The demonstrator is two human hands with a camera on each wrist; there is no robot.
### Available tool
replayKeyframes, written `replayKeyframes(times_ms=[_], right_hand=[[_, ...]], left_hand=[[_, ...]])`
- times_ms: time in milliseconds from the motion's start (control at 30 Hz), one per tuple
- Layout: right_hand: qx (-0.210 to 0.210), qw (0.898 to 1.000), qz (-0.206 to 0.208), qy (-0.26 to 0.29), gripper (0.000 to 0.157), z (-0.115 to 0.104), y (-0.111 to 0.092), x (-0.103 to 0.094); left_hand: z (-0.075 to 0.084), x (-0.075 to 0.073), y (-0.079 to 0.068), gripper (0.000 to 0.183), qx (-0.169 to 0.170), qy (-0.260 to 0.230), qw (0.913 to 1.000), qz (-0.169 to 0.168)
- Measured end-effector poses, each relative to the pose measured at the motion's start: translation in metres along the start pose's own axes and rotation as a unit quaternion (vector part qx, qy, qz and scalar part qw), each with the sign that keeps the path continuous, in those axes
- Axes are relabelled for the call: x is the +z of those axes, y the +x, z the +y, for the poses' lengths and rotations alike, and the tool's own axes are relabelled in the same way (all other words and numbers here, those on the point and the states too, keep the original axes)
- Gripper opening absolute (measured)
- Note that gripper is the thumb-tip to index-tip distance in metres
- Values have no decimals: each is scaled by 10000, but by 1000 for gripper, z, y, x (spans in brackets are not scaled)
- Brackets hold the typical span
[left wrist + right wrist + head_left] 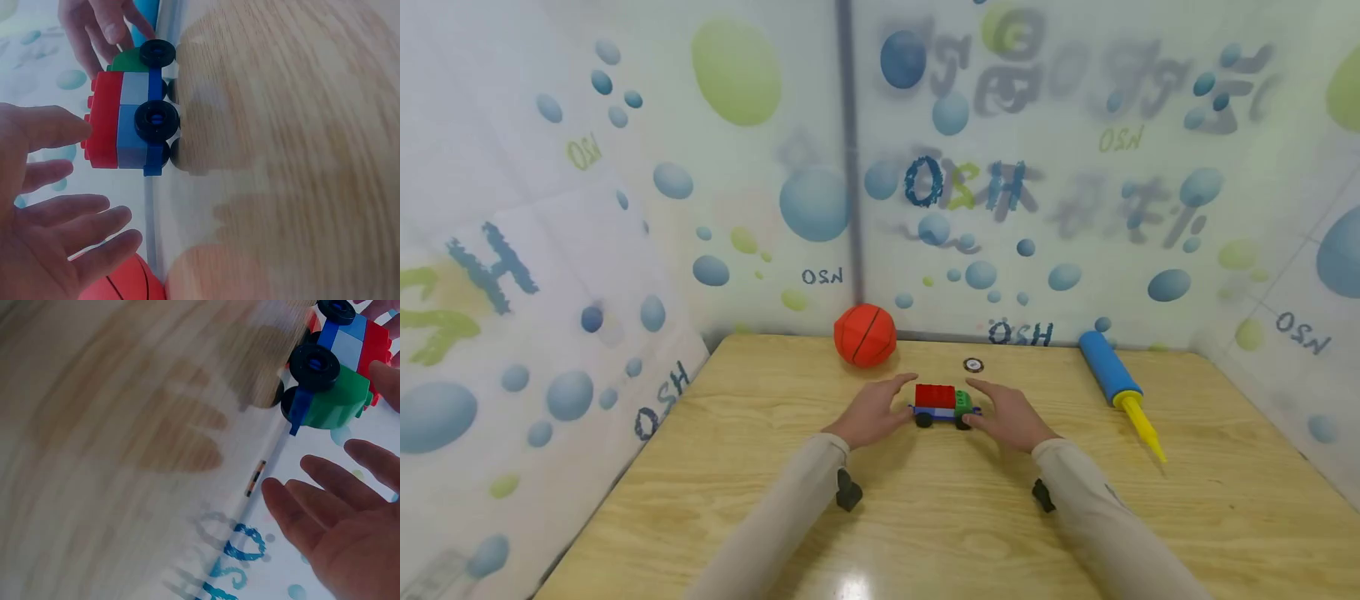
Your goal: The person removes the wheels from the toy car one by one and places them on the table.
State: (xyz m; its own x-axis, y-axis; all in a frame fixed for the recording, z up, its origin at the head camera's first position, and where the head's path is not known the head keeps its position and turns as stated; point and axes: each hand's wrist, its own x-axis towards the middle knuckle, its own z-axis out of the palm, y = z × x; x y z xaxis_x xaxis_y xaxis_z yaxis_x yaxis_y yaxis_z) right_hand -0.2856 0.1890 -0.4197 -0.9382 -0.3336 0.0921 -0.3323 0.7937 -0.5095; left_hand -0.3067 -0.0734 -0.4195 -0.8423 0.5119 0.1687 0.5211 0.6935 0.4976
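Note:
A toy truck of building blocks, with red bricks on a blue base, a green cab and black wheels, stands on the wooden table. At its left side is my left hand, fingers spread and thumb toward the rear. My right hand flanks the green cab, its thumb overlapping the front in the head view. The left wrist view shows the truck's red bricks beside the left thumb. Seen from the right wrist, the green cab lies past the straight right fingers. Neither hand is closed around the truck.
Behind the truck sit a red ball with black lines and a small round chip. A blue pump with a yellow nozzle lies on the right. Patterned walls border the table at the back and sides.

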Motion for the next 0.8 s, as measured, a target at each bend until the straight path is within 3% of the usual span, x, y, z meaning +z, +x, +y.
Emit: replayKeyframes(times_ms=[333,800], right_hand=[[-57,9994,253,241,48,0,15,4],[306,9960,425,725,40,-6,21,6]], left_hand=[[6,7,14,49,203,453,9988,0],[11,7,19,41,14,163,9999,14]])
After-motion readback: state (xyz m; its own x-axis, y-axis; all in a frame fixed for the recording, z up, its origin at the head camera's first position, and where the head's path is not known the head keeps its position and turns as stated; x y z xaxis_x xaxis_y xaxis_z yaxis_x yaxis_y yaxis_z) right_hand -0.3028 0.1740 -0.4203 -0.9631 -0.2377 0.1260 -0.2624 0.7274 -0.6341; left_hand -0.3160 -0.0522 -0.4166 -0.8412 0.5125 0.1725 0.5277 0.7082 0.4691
